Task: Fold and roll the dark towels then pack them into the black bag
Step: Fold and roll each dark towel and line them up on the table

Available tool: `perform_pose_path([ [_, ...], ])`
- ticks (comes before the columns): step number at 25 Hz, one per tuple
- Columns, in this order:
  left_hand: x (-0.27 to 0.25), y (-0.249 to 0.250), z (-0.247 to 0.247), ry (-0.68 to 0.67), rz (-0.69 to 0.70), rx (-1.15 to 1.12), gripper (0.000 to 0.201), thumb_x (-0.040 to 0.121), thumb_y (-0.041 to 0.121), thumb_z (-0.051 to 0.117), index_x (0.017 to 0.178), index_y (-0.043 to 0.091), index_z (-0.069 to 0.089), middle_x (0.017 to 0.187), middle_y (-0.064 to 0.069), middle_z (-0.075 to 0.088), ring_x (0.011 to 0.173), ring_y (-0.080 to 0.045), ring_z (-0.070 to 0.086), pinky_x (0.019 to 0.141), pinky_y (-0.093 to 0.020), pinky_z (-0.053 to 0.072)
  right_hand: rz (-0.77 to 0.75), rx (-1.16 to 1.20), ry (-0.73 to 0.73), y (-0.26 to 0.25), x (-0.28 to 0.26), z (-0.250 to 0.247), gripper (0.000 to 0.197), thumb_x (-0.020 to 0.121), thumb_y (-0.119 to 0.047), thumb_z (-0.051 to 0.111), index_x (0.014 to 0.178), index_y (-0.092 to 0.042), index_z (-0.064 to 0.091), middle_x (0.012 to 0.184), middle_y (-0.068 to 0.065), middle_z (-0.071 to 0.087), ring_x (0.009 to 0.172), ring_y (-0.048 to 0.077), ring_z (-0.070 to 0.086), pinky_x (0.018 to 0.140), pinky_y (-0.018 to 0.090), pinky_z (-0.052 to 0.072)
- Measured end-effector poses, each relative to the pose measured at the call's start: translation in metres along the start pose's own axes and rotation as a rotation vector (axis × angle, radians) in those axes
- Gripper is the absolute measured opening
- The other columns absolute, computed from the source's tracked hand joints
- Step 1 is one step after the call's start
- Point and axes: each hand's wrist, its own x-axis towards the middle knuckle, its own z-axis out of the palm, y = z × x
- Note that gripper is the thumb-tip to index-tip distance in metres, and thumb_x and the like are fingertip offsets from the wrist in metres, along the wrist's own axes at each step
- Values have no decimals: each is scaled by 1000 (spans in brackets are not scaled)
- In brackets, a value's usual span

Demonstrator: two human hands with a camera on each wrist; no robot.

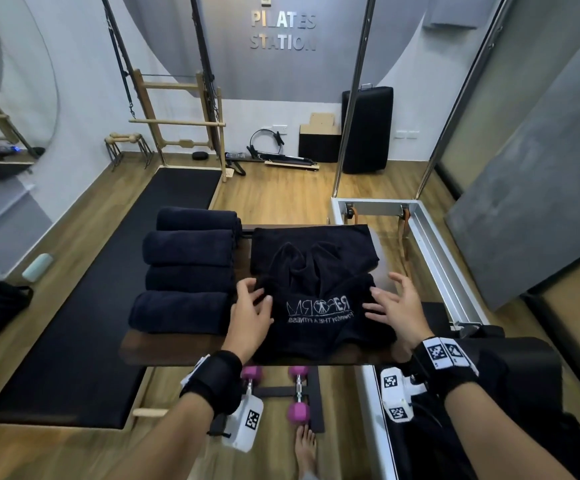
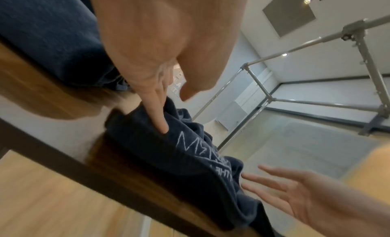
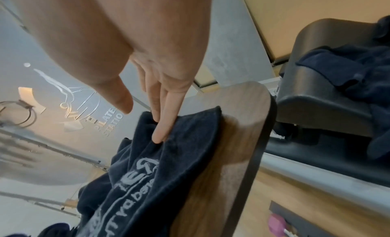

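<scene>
The rumpled dark towel (image 1: 319,306), logo side up, lies on the wooden table (image 1: 164,348) before you. Your left hand (image 1: 251,311) and right hand (image 1: 397,306) rest spread on its left and right edges, fingers straight, pinching nothing. Four rolled towels (image 1: 188,265) sit just left; pink dumbbells (image 1: 297,393) below.

The crumpled dark navy terry towel (image 1: 316,306) carries pale grey lettering and a small figure emblem. Four rolled towels (image 1: 188,268) beside it are the same plain navy. The wooden tabletop (image 1: 164,348) is brown with a dark edge. Below stand magenta dumbbells (image 1: 299,393) on a black base. Black wrist straps (image 1: 444,368) bear white blocks with black-and-white square codes.
</scene>
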Motion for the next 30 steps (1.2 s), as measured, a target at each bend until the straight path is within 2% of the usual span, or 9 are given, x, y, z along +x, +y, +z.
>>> perform_pose_path([
  [2,-8,-10,0,-96,64,180,52,105,19,63,150,21,37,143,6,48,132,-12,53,108,-36,50,-71,-158,-34,7,-6,-1,42,98,-4,69,129,-25,50,106,9,73,97,28,76,82,42,64],
  [5,-24,-30,-3,-148,252,540,32,99,31,71,127,23,58,128,11,53,124,-10,53,107,-37,47,-254,-573,-33,27,-18,-5,23,86,-1,80,100,-18,71,98,2,75,98,21,73,91,40,60],
  [7,-35,-37,-6,-218,314,705,32,96,41,74,120,23,62,131,13,51,124,-11,51,105,-36,44,-334,-734,-76,38,-27,-6,19,83,-2,83,92,-17,74,105,-1,71,105,21,68,93,39,57],
  [13,-45,-30,-19,-330,248,761,66,75,56,88,121,31,47,149,25,35,129,-3,45,99,-31,47,-366,-855,-164,51,-42,-12,27,82,-17,87,106,-14,75,141,-2,55,131,18,53,113,36,41],
  [17,-46,-28,-26,-401,261,871,50,82,25,87,116,29,51,165,19,27,142,-10,43,98,-24,44,-357,-896,-255,54,-50,-20,50,78,-30,91,123,-18,70,155,-4,44,142,16,43,118,43,38],
  [20,-45,-26,-30,-364,300,773,20,94,12,75,111,19,69,162,11,43,148,-12,44,108,-18,37,-370,-929,-255,56,-52,-25,55,78,-34,90,127,-20,69,157,-5,42,145,17,41,120,45,36],
  [22,-45,-22,-31,-287,331,711,13,100,12,69,110,12,77,145,6,63,138,-13,56,111,-20,42,-371,-930,-250,58,-52,-29,53,79,-34,90,126,-21,69,156,-6,44,144,15,41,120,44,36],
  [25,-43,-15,-33,-98,396,554,17,100,2,65,106,12,77,108,6,74,103,-9,71,92,-30,57,-389,-955,-196,61,-51,-37,44,83,-28,88,123,-20,71,149,-7,51,139,15,46,118,37,38],
  [30,-23,-1,-28,106,475,477,10,98,13,72,102,21,76,96,15,74,90,-2,68,82,-27,56,-530,-804,-4,54,-38,-48,18,89,-3,78,98,-18,77,105,-7,74,101,13,69,96,43,56],
])
